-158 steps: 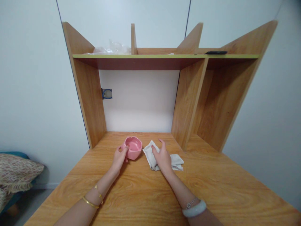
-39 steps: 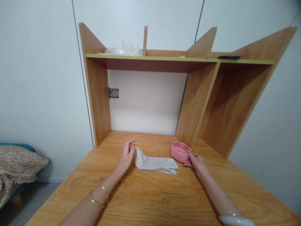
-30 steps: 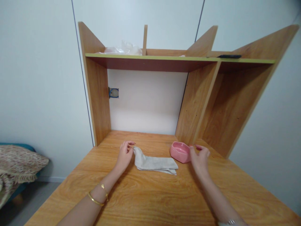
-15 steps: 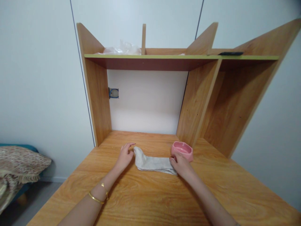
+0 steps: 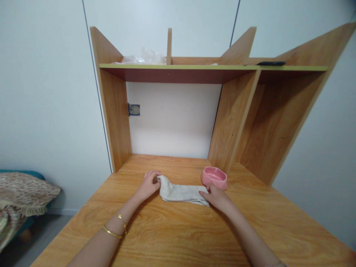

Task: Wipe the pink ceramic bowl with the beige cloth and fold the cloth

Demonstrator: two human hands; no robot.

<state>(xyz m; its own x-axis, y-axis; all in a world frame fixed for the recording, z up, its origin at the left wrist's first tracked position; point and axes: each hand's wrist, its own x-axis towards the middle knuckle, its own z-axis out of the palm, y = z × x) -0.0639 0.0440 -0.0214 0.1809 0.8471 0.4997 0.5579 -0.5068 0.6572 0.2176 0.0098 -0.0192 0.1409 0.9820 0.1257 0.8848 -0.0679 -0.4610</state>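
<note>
A pale grey sock (image 5: 182,193) lies flat across the wooden desk, its toe end at the left and its cuff at the right. At the toe, my left hand (image 5: 150,183) has the tip of the fabric between thumb and fingers. My right hand (image 5: 218,196) holds the cuff corner, the thumb resting on top of the fabric and the other fingers partly hidden behind. Just beyond the right hand stands a pink bowl (image 5: 215,178) with an angular rim. Gold bracelets circle my left wrist.
A wooden shelf unit (image 5: 228,118) rises from the back of the desk (image 5: 167,230). On its upper board lie a clear plastic bag (image 5: 144,57) and a flat black object (image 5: 271,63). An uncovered wall socket box (image 5: 134,110) shows behind. A patterned throw (image 5: 25,193) drapes at far left.
My left hand has closed from spread fingers onto the sock's toe. My right thumb has shifted lower onto the cuff. Sock and bowl stay nearly where they were.
</note>
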